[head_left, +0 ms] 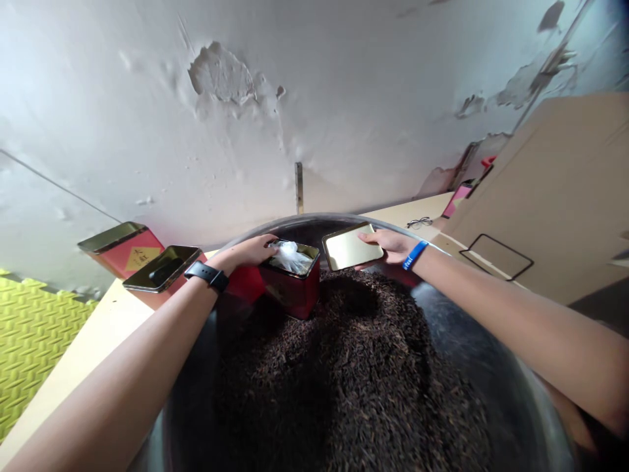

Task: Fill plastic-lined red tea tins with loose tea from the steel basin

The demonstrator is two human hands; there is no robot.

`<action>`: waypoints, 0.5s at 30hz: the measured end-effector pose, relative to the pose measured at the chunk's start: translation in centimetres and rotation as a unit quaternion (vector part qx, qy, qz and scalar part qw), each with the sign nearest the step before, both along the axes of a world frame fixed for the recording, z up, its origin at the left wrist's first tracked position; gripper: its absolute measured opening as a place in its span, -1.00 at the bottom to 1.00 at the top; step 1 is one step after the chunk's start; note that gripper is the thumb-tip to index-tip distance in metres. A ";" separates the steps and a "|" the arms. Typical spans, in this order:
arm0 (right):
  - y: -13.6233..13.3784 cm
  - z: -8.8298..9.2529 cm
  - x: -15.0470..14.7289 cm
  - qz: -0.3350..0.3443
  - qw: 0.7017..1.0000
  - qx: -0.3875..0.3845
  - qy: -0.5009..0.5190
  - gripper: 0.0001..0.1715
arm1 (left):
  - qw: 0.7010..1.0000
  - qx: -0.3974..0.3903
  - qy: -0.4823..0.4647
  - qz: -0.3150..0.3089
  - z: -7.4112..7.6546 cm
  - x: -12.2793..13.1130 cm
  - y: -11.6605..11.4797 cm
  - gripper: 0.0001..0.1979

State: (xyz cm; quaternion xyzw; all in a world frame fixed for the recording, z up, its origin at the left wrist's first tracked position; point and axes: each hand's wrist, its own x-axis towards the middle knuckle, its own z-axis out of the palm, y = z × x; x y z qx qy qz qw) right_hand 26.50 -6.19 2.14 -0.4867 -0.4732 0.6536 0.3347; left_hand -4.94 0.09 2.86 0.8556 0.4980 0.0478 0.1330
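Note:
My left hand [257, 250] is at the left rim of a red tea tin [295, 292], its fingers closed by the bunched clear plastic bag [291, 257] in the tin's mouth. Whether they pinch the bag or only the rim is hard to see. The tin stands open on dark loose tea leaves [373, 367] in a large round metal basin [496, 341]. My right hand [388, 246] grips a rectangular tin lid [348, 248], thumb on its pale gold inner face. The lid is held just right of the tin, above the leaves.
Two more red tins, one at the far left [125, 255] and one open nearer tin [162, 269], stand on the pale table [73, 354]. Glasses [419, 223], a pink box [457, 200] and a cardboard box [555, 183] are at the right. Behind rises a peeling wall [344, 98].

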 end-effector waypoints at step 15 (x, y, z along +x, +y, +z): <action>-0.1 -0.9 -0.2 0.022 0.994 -0.004 -0.109 -0.66 | 0.999 -0.017 -0.031 -0.008 -0.7 -0.6 0.8 -0.44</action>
